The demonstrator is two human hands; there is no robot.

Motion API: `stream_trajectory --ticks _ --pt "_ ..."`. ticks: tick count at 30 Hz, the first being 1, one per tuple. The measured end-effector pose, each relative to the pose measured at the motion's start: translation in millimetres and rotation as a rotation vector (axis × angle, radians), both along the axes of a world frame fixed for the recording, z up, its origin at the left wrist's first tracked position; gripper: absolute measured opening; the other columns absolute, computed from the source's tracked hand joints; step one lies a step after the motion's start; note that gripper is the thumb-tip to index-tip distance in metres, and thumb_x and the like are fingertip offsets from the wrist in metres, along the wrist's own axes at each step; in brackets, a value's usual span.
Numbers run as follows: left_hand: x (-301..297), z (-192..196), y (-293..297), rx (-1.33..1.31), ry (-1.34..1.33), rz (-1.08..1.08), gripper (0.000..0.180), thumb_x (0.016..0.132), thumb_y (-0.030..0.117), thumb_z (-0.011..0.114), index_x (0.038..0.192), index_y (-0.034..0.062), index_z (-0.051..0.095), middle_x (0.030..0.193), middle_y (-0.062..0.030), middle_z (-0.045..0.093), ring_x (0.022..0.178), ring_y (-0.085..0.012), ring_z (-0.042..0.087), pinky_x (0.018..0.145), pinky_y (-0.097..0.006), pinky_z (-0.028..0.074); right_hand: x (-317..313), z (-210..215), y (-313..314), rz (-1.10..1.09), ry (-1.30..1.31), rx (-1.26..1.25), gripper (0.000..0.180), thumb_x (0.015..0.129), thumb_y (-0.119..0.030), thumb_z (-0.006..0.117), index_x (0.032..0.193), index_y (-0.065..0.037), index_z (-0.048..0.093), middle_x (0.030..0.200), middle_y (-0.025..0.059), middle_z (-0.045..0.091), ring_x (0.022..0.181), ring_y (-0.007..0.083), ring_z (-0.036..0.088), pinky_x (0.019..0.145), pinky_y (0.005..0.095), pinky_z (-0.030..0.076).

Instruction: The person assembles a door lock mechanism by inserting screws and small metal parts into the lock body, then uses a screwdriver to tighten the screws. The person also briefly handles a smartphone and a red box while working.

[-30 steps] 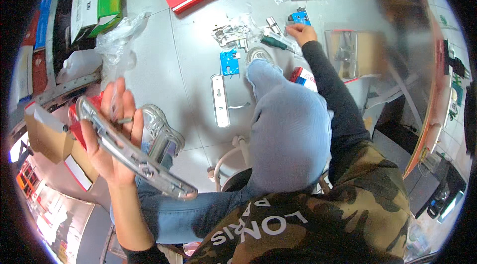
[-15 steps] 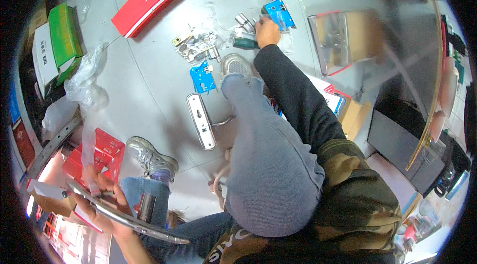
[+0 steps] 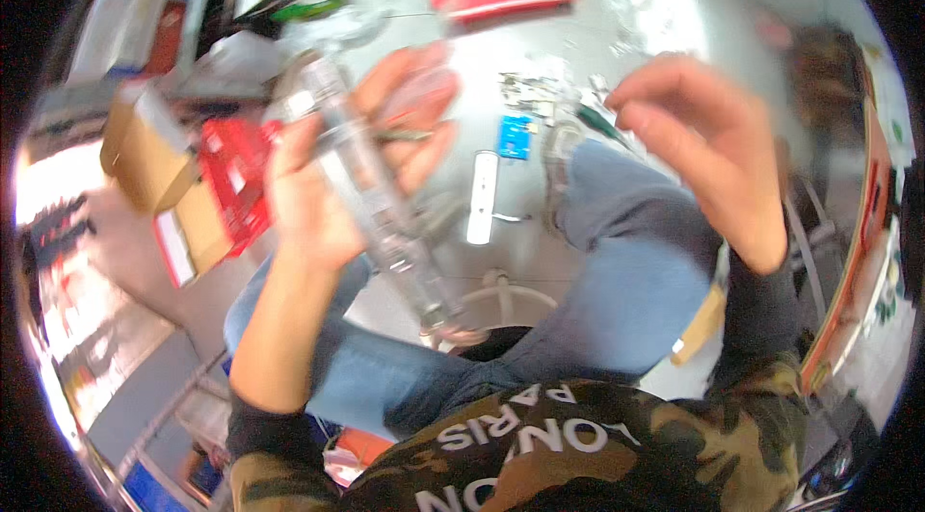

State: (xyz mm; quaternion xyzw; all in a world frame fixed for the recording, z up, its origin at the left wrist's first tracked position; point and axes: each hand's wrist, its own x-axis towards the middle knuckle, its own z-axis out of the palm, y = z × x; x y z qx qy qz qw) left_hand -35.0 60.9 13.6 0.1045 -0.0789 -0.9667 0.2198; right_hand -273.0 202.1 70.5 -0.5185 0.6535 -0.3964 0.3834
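Silvery plate [image 3: 358, 180], long, narrow and, through blur, seemingly slotted, is clasped in the left hand [image 3: 313, 206].

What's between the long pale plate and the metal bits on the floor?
A flat blue piece lies between the pale plate and the metal bits; the head view shows it.

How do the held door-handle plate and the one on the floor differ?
The held door-handle plate slants across the left hand; the floor door-handle plate runs nearly straight up the view. The held plate appears larger than the floor plate. The held plate looks grey-silver; the floor plate, paler. Both are long and narrow.
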Motion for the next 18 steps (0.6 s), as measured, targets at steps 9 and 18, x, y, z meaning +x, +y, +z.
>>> stream_trajectory --ticks 9,18 --pt "27 19 -6 0.261 0.289 -0.085 0.066 0.075 0.027 0.047 0.131 -0.0024 0.028 0.126 -0.0209 0.041 0.113 -0.033 0.042 0.097 -0.043 0.034 140 -7 -62 -0.044 0.209 -0.239 0.02 0.072 0.0 0.062 0.091 -0.002 0.055 0.077 0.0052 0.058 0.061 0.0096 0.054 0.053 0.0222 0.043" --pt "41 4 -13 0.225 0.079 -0.012 0.052 0.08 0.024 0.041 0.125 -0.001 0.04 0.112 -0.0166 0.052 0.1 -0.0296 0.052 0.091 -0.044 0.039 144 -32 -92 0.118 0.433 -0.279 0.023 0.068 -0.005 0.063 0.088 -0.004 0.052 0.081 0.0129 0.055 0.071 0.0294 0.058 0.058 0.0359 0.047"
